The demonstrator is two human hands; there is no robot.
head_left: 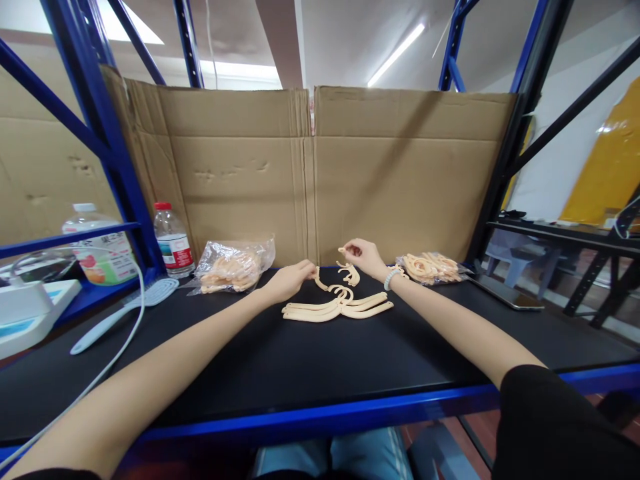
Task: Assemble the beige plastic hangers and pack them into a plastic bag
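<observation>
1. Blue coats the front rail (320, 408) of the tabletop (250, 373), on your side of the hanger stack (320, 311); the tabletop itself is black.
2. The hanger stack, cream-coloured, lies in front of you with its arms spread left and right and its curved hooks pointing away from you.
3. Left of the hanger stack, a pale blue brush (131, 308) with an openwork head lies on the tabletop.
4. Your left hand (291, 281) is just beyond the hanger stack, its fingers closed on a curved cream piece (321, 280) that hangs down toward the hooks; you cannot tell whether the two touch.
5. Beyond the hanger stack and between your hands is a hooked cream piece (352, 275).
6. Your right hand (364, 257), with a beaded bracelet (391, 278) at the wrist, is beyond the hanger stack to the right, its fingers pinching a small cream piece (342, 250).
7. Well right of the hanger stack, a phone (507, 293) lies flat.
8. Farther back than the hanger stack, you have a left clear bag (234, 267) and a right clear bag (433, 267) of cream parts, with a red-capped bottle (173, 243) past the left one.
9. Behind the hanger stack and everything on the tabletop, cardboard (240, 173) stands upright.
</observation>
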